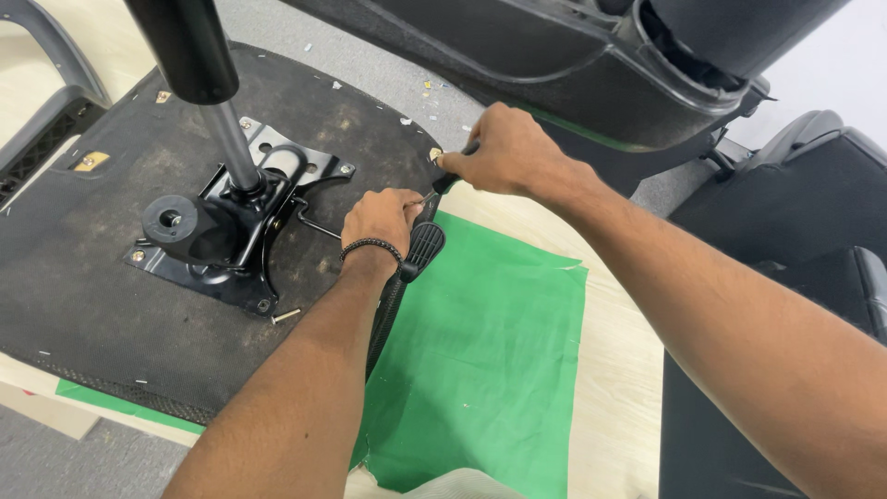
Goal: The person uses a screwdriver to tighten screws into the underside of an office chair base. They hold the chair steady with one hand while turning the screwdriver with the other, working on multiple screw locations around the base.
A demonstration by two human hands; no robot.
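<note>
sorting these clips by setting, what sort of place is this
Probably a furniture assembly or repair workshop for office chairs. An upturned chair seat with its black metal tilt plate lies on a wooden worktable over a green sheet. More black chair parts lie around it.

One small yellowish rectangular label [91, 162] sits near the left edge of my upturned seat base [74, 277].

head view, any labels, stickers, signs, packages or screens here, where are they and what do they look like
Small label: on the upturned chair seat underside, near its left edge; a yellowish-gold rectangle, print too small to tell.
Small tag: near the seat's upper edge, beside the black gas cylinder; tiny, pale gold.
No packages, signs or screens show.
</note>
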